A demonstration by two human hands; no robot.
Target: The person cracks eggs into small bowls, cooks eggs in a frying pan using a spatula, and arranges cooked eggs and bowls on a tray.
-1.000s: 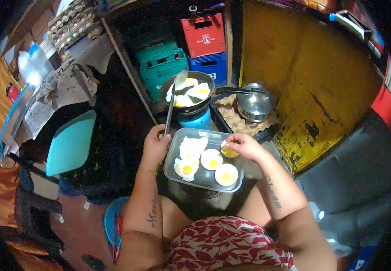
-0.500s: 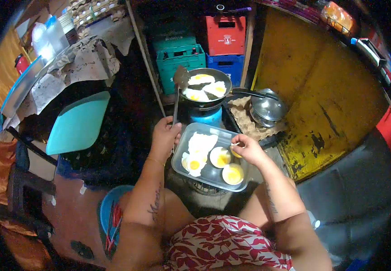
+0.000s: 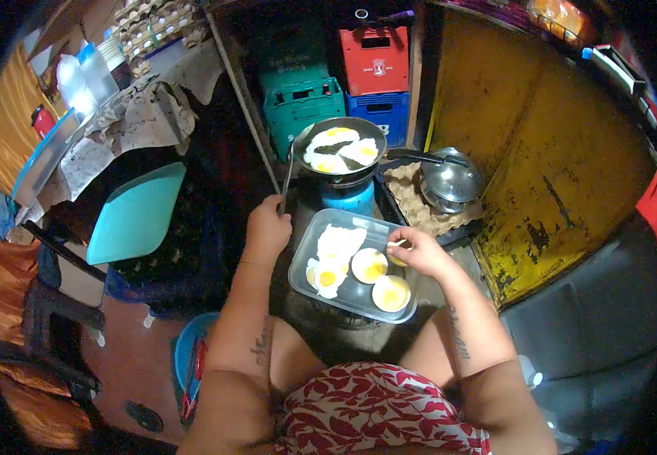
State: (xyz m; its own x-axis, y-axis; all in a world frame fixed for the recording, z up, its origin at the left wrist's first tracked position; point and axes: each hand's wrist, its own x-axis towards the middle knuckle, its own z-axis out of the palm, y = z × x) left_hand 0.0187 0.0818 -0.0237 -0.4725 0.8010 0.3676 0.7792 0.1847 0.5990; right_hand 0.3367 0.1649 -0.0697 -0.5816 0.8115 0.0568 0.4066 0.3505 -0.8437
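Note:
My left hand [image 3: 268, 226] is wrapped round the handle of a metal spatula [image 3: 288, 176], its blade raised at the left rim of the frying pan [image 3: 384, 145]. Several fried eggs [image 3: 333, 137] with white edges lie in the pan. Below the pan is a clear plastic container [image 3: 359, 302], holding fried eggs [image 3: 330, 277] on its left and round, pale, cup-like pieces with yellow centres [image 3: 391, 293] on its right. At the container's upper right, my right hand [image 3: 421, 254] pinches something small and pale beside another yellow round, partly hidden by the fingers.
The pan sits on a burner above a blue cylinder [image 3: 349, 199], its handle pointing right. A lidded metal pot [image 3: 450, 183] stands on an egg-carton tray [image 3: 406, 184]. Behind are green [image 3: 303, 114], red [image 3: 375, 64] and blue crates [image 3: 377, 114]. A yellow panel [image 3: 525, 152] rises at right.
My left hand has shifted left, and the spatula has turned from broad-faced to edge-on, its blade lower against the pan's rim. My right hand has barely moved.

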